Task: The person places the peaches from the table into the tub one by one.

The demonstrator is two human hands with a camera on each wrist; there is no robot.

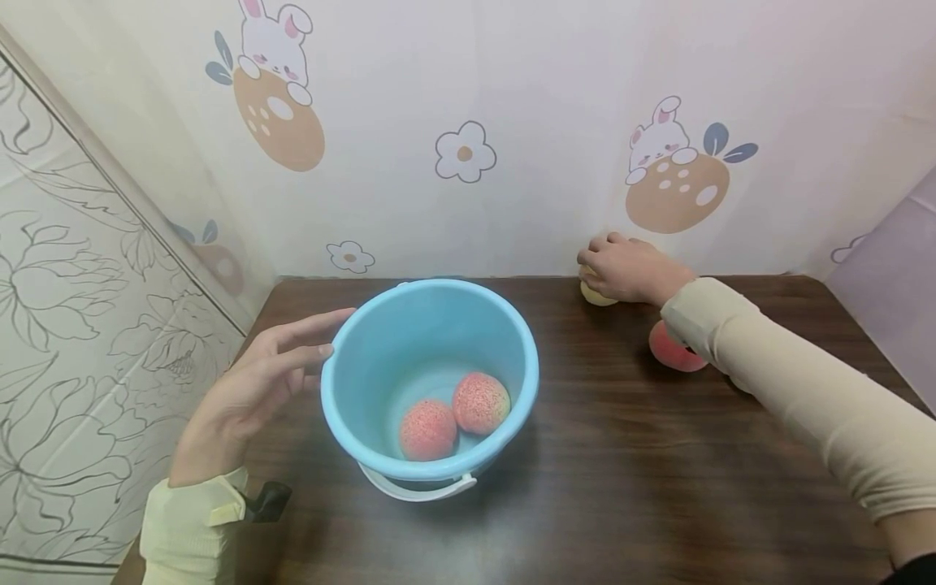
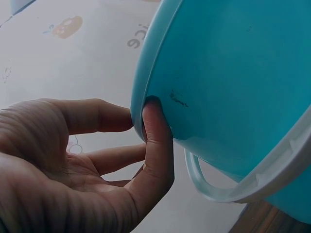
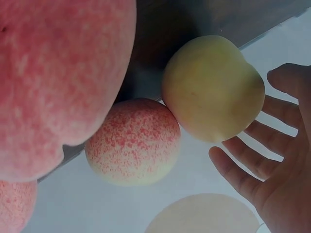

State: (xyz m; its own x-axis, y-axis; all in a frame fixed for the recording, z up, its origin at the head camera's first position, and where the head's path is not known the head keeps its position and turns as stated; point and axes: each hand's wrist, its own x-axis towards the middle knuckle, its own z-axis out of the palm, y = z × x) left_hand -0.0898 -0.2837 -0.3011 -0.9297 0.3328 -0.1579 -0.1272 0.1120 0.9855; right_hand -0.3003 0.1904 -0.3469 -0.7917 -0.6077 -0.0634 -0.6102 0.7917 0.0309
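Observation:
A light blue bucket [image 1: 431, 366] with a white handle [image 1: 417, 490] stands at mid-left on the table. Two speckled pink peaches lie inside, one front-left [image 1: 427, 429], the other to its right [image 1: 480, 403]. My left hand [image 1: 259, 378] is at the bucket's left rim, its fingertips against the rim and outer wall. At the table's back edge, my right hand [image 1: 630, 268] reaches over a pale yellow peach [image 3: 214, 90]. In the right wrist view its fingers are spread beside this peach, the thumb apart from it. A smaller speckled peach [image 3: 133, 143] overlaps the yellow one there.
A pink peach [image 1: 676, 348] lies on the dark wooden table [image 1: 621, 487], partly behind my right sleeve. It looms large [image 3: 58, 87] in the right wrist view, with another peach [image 3: 14, 206] at the lower left. A patterned wall [image 1: 541, 146] stands directly behind the table.

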